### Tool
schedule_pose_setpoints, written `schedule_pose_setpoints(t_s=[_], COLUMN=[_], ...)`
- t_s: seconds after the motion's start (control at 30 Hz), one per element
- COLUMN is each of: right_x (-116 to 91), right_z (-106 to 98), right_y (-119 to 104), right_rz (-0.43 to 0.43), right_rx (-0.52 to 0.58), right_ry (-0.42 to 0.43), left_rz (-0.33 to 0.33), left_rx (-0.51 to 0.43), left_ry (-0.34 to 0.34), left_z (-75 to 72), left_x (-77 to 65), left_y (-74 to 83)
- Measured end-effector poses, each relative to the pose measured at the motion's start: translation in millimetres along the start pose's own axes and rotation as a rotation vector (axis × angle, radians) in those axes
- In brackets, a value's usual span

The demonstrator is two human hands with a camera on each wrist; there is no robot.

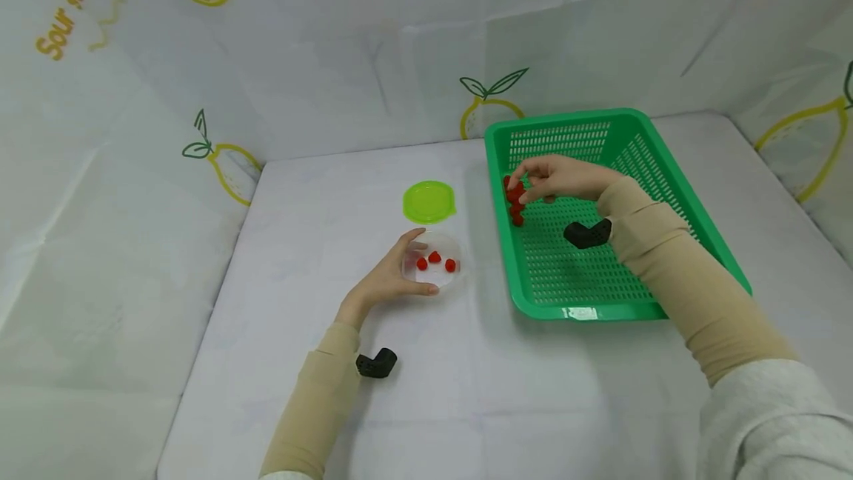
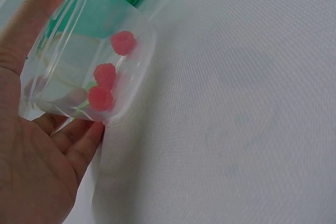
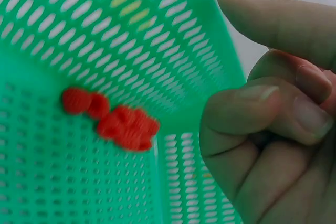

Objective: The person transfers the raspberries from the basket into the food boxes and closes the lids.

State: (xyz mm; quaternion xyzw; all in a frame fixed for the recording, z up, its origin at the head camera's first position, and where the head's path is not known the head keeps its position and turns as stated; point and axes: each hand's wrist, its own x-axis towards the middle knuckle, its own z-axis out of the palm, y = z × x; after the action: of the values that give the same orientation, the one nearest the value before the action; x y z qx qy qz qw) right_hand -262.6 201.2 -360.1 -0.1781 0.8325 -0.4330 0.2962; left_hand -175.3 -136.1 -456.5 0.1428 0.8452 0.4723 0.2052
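Nearest us, the pale grey cuff lies in soft folds around the right arm's tan sleeve. Past the other forearm, the left hand curls thumb and fingers around opposite sides of a clear cup, with three red raspberries on its floor. Were we to squeeze harder, the thin-looking wall could buckle, or the cup tip and spill.

To the right stands the green basket, plastic by its look, with slotted walls and rounded corners. Inside, by its left wall, sits a tight raspberry cluster, bumpy and rounded; we cannot count it surely. The right hand hangs over that side, thumb well apart from bent fingers, and we see nothing in its hold. Because the berries touch, a loose pinch might drag two along or roll one off; whether they would squash, we cannot tell.

Just beyond the cup, the lime-green lid lies flat and round, with a small tab; a passing hand could nudge it. Beneath is white cloth, finely woven, and behind rises a creased sheet printed with lemons.
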Motion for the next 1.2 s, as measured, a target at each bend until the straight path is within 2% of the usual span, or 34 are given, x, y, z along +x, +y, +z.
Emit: schedule_pose_setpoints(t_s=[0.33,0.8,1.1,1.2], right_x=[5.7,18.9,22.3,22.6], right_z=[-0.5,11.0,19.4,19.5], right_y=[25.6,43.4,45.5,46.2], right_rz=[0.069,0.135,0.116,0.126], right_rx=[0.033,-0.177,-0.355,-0.361], right_ry=[0.010,0.018,0.016,0.005], left_rz=[-0.006,0.002,0.005,0.005], left_rx=[0.001,-0.007,-0.023,-0.017], left_ry=[-0.013,-0.009,-0.004,-0.005], left_z=[-0.7,-0.3,0.2,0.5], left_x=[-0.9,-0.7,-1.0,-0.9], left_y=[0.4,-0.3,-0.9,-0.9])
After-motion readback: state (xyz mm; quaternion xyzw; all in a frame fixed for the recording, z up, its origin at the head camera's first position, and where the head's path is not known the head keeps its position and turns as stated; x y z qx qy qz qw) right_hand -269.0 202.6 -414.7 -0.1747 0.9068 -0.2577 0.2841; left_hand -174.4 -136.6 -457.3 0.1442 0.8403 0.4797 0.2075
